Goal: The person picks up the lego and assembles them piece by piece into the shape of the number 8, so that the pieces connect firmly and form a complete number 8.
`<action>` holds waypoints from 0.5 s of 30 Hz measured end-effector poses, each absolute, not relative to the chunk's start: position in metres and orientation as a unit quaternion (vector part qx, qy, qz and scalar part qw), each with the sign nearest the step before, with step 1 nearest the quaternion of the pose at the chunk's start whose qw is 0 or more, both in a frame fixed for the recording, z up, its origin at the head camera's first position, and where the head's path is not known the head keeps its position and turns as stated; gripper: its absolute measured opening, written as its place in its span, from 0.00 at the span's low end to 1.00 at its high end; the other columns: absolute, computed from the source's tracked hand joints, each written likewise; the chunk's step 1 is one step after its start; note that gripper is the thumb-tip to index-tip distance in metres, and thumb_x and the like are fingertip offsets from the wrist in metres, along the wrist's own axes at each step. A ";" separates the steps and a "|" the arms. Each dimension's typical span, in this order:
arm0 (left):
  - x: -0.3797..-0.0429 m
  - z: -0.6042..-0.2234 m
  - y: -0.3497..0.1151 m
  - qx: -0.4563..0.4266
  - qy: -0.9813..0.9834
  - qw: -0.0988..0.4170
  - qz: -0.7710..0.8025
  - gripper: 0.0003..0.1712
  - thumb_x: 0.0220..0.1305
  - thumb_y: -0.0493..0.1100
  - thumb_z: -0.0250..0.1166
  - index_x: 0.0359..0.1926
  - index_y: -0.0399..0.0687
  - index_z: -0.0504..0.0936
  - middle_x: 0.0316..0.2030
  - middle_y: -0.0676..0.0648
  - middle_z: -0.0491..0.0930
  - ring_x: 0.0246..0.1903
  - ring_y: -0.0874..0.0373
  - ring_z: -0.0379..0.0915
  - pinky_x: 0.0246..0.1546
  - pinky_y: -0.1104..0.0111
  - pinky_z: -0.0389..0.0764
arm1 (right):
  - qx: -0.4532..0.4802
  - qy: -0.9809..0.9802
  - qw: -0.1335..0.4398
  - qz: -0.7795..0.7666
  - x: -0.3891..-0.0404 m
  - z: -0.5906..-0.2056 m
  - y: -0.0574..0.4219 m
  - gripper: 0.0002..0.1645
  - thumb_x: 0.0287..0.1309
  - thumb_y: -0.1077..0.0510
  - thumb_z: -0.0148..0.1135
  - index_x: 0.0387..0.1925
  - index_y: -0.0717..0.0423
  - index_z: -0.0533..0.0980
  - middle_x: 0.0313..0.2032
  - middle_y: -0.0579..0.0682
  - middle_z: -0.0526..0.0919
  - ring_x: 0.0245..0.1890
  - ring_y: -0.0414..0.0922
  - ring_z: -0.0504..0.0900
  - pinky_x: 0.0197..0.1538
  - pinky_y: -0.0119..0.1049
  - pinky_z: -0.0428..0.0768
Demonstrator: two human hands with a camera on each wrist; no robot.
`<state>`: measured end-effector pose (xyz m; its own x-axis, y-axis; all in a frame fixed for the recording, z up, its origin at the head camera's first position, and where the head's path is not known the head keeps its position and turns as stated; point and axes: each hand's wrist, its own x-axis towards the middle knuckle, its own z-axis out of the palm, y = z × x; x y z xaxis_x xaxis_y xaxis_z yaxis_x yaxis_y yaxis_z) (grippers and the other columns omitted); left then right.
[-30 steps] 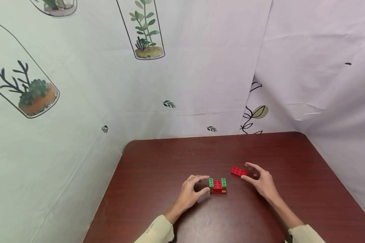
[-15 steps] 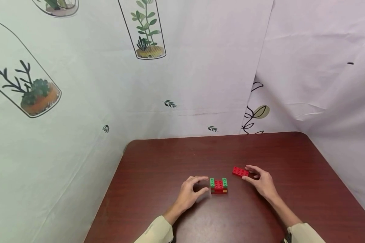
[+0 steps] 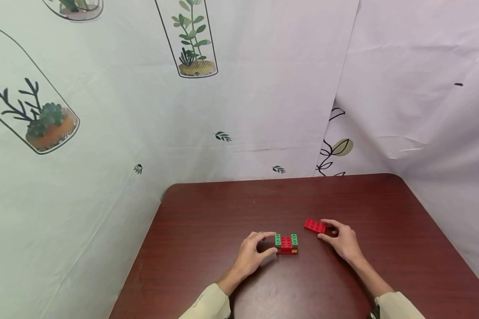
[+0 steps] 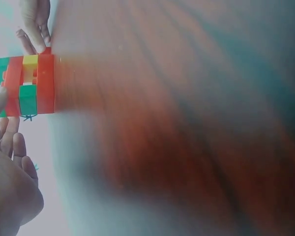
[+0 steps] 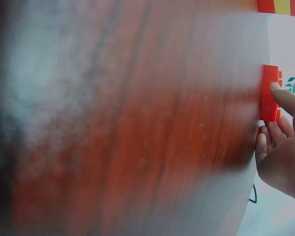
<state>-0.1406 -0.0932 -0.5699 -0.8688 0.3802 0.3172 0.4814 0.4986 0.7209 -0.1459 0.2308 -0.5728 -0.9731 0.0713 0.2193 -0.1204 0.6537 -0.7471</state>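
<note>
A small stack of toy building bricks (image 3: 286,243), red with green bricks on both ends of its top, sits on the table. My left hand (image 3: 248,254) holds its left end, thumb in front and fingertip behind; in the left wrist view, the thumb overlaps the front of the brick stack (image 4: 45,83). To the right and farther back lies a loose red brick (image 3: 314,226) with studs up. My right hand (image 3: 344,241) pinches its right end between thumb and fingers. In the right wrist view, my thumb lies across the red brick (image 5: 269,93), with the other fingers partly hidden.
The dark reddish-brown table (image 3: 207,208) has rounded far corners. A pale cloth (image 3: 263,97) with printed plants hangs behind it and along both sides.
My left hand has moved slightly right, back onto the end of the stack. The right hand's fingers have closed around the end of the red brick. Both brick pieces stay in place.
</note>
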 end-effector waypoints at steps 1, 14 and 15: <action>-0.140 -0.570 -0.093 -0.247 -0.864 0.056 -0.435 0.25 0.65 0.50 0.78 0.62 0.61 0.86 0.50 0.57 0.87 0.48 0.59 0.78 0.47 0.63 0.80 | 0.013 -0.903 0.115 0.413 -0.146 -0.573 0.231 0.28 0.54 0.64 0.82 0.57 0.62 0.85 0.48 0.62 0.88 0.40 0.53 0.82 0.42 0.39 0.80; -0.139 -0.570 -0.090 -0.234 -0.871 0.047 -0.429 0.25 0.65 0.52 0.78 0.62 0.61 0.87 0.49 0.57 0.87 0.47 0.60 0.77 0.47 0.64 0.79 | 0.021 -0.906 0.127 0.402 -0.146 -0.574 0.231 0.23 0.54 0.66 0.82 0.52 0.61 0.87 0.44 0.61 0.89 0.38 0.52 0.83 0.40 0.40 0.80; -0.139 -0.570 -0.090 -0.233 -0.871 0.046 -0.429 0.25 0.65 0.52 0.78 0.62 0.61 0.87 0.49 0.57 0.87 0.47 0.61 0.77 0.47 0.64 0.78 | 0.020 -0.906 0.126 0.404 -0.146 -0.574 0.231 0.23 0.54 0.66 0.82 0.52 0.61 0.87 0.43 0.60 0.89 0.38 0.51 0.83 0.40 0.39 0.80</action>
<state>-0.1392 -0.0903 -0.5702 -0.8868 0.3677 0.2799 0.4460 0.5224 0.7268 -0.1461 0.2311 -0.5737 -0.9672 0.0654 0.2453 -0.1388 0.6728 -0.7267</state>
